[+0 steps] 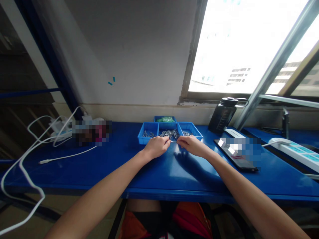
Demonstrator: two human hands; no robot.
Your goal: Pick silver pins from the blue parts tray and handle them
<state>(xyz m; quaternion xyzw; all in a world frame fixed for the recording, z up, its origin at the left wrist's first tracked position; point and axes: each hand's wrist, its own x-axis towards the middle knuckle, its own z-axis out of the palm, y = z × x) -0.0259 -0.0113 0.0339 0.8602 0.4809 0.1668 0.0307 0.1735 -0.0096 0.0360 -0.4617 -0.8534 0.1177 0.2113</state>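
Note:
My left hand (157,146) and my right hand (191,145) are closed in pinches, facing each other just above the tabletop. Between their fingertips runs a thin silvery metal piece (173,142), too small to name more exactly. Right behind them stand blue bins in a row: a left bin (141,133), a middle bin, and a right bin (196,128). Small slender metal parts lie in the left and right bins, and a denser heap of metal parts (169,133) fills the middle one, partly hidden by my hands.
Behind the row, another blue bin (156,119) holds a green plastic bag (166,119). To the right are a black bottle (222,116), a dark tablet (233,154) and a white power strip (299,152). White cables (30,181) tangle across the left end of the blue table (99,169).

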